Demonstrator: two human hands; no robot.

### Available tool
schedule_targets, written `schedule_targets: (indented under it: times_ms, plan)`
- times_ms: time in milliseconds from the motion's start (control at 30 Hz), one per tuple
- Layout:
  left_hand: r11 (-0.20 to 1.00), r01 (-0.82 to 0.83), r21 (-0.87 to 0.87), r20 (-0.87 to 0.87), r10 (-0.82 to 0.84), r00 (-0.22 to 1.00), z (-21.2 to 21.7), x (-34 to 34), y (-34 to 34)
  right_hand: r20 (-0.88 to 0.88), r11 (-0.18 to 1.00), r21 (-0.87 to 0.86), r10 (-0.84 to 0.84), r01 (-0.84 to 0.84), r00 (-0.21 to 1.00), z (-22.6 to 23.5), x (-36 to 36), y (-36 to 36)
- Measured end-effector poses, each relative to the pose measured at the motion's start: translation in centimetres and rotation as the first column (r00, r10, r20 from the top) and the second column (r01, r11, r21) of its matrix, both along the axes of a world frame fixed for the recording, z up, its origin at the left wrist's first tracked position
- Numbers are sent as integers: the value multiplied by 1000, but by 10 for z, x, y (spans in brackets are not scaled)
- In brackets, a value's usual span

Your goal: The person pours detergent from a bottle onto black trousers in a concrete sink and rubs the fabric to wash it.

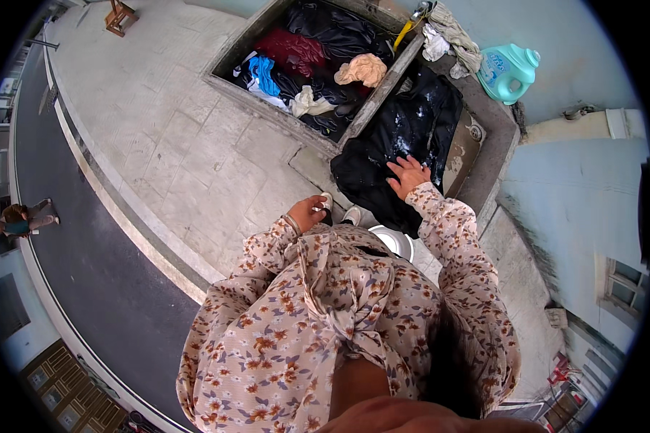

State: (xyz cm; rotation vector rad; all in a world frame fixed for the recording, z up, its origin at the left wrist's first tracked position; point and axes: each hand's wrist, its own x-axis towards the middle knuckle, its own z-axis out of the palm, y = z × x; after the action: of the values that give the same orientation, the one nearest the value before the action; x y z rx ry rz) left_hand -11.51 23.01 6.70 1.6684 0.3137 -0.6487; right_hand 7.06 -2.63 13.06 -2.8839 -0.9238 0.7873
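Observation:
My right hand [409, 177] lies with its fingers spread on a soaked black garment [404, 141], which has whitish suds or powder on it. The garment covers much of the right-hand basin of a concrete wash trough [492, 155] and drapes over its near edge. In front of my body, to the left of the garment, hovers my left hand [307, 213]. Its fingers are loosely bent and apart, and I see nothing in them. Wet laundry fills the left basin: a dark red cloth [292, 52], a blue cloth [263, 74], a peach cloth [362, 70] and black pieces.
A turquoise detergent jug [508, 74] and grey-white rags [451, 40] sit on the trough's back rim, near a yellow-handled tap [406, 32]. Beneath the garment is a white bucket [397, 242]. A wooden stool [120, 17] stands far left; a person [23, 219] is across the road.

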Motion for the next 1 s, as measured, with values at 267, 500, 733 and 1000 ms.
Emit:
schedule_targets:
  times_ms: [267,500,733,1000]
  plan:
    - [988,-135,76,211,117,971,-3,-6,-11,-161,958,53,288,-283,944,-6,10,2]
    - [976,-163,142,317,111,942,9,5,-15,-615,652,501,-194,569,764,-47,92,-11]
    - [958,-287,21,641,208,739,56,48,13,-571,521,645,-156,559,806,-26,148,50]
    - [938,-347,-2,791,214,574,122,79,21,-530,476,752,27,456,847,40,118,140]
